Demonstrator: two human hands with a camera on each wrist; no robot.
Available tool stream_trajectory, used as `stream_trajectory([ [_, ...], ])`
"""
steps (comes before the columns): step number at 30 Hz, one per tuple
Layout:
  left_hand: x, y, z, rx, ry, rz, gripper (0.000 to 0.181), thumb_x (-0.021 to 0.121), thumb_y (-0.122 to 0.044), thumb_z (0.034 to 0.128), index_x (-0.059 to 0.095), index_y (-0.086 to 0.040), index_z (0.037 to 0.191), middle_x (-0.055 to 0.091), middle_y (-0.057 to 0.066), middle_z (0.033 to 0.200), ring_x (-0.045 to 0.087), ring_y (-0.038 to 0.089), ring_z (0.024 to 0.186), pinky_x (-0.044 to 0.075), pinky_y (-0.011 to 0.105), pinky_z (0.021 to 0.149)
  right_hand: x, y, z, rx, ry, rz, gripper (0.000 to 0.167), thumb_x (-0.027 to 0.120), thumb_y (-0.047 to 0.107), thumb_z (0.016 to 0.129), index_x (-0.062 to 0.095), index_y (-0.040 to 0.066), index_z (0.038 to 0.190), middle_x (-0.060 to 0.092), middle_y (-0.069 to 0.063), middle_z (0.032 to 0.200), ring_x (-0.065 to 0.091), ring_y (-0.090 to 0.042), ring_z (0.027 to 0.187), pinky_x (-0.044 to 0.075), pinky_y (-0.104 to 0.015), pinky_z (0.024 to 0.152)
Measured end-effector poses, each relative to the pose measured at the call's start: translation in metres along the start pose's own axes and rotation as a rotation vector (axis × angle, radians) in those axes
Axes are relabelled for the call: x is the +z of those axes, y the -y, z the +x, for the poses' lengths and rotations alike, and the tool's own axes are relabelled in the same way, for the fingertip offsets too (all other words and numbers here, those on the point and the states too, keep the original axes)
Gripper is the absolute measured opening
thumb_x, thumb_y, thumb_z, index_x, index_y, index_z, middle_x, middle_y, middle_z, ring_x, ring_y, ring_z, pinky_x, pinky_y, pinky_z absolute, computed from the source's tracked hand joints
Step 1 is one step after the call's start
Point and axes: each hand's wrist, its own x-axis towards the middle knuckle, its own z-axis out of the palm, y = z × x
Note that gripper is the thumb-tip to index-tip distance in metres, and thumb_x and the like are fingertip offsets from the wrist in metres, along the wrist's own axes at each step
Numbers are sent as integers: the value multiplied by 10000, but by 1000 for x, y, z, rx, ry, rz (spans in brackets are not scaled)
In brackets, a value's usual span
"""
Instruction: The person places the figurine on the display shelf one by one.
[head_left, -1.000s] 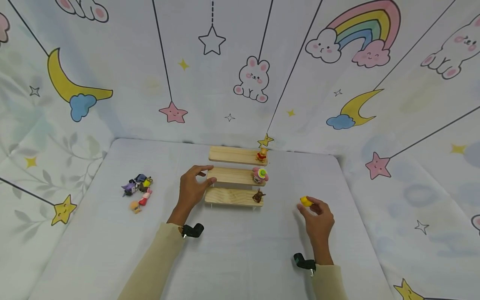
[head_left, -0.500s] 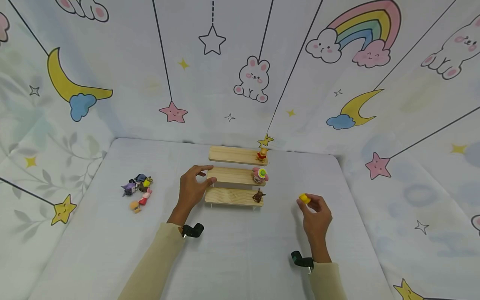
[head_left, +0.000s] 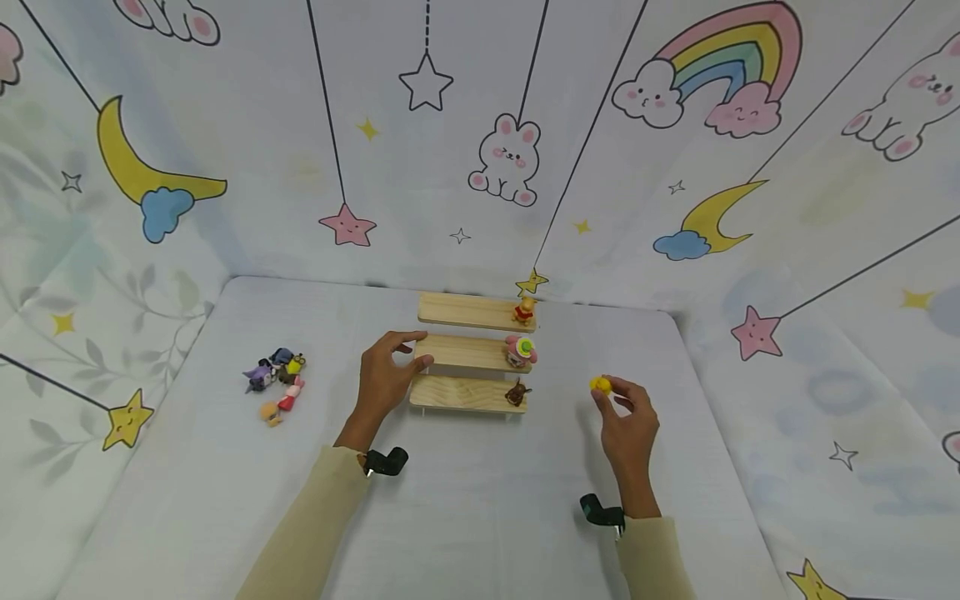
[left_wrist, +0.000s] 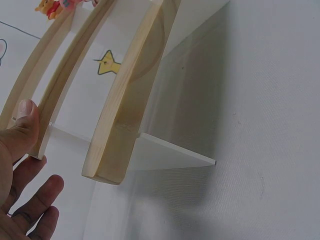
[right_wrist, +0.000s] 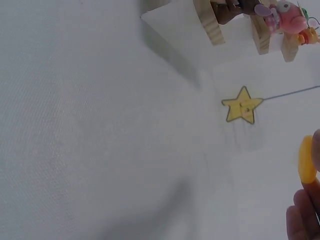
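My left hand (head_left: 384, 377) pinches the left end of the middle plank of a three-tier wooden shelf (head_left: 465, 354), thumb and index finger on opposite faces in the left wrist view. Its other fingers hang free below. Right of the shelf, my right hand (head_left: 632, 425) pinches a small yellow toy (head_left: 601, 385) above the table; its exact shape is too small to tell. At the right ends of the tiers stand a bear figurine in red (head_left: 524, 312) on top, a pink figurine with a green and white top (head_left: 520, 350) in the middle, and a brown figurine (head_left: 517, 392) below.
Several small figurines lie in a cluster on the left of the table, among them a purple one (head_left: 260, 377), a red and pink one (head_left: 289, 395) and a tan one (head_left: 270, 412). White panels (left_wrist: 170, 152) support the planks. A printed cloth backdrop (head_left: 420, 167) rises behind the table.
The right hand has moved slightly up and left with the yellow toy, which has turned in its fingertips. The left hand keeps its place on the shelf.
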Motion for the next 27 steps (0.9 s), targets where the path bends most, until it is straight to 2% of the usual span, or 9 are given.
stream_trajectory([
  [11,0,-1,0,5,-2,-4,461,893,-256,859,766,-181,1296,746,80,1283,666,335,1138,526,612,986,2,20,6,-79,47,15,379,770,250,986,695,73,1312,695,-75,1294,636,-173,1165,465,-146,1007],
  [19,0,-1,0,-8,-3,4,458,894,-252,857,769,-198,1294,747,67,1286,671,328,1137,528,603,992,5,33,12,-104,108,26,365,755,230,999,690,113,1338,701,-69,1305,659,-200,1158,440,-146,1023],
  [27,0,1,0,-2,-2,7,461,892,-269,858,768,-202,1297,745,69,1288,671,326,1136,529,597,991,9,48,18,-137,159,36,371,738,276,1016,675,163,1363,701,-25,1333,658,-174,1177,458,-186,1059],
])
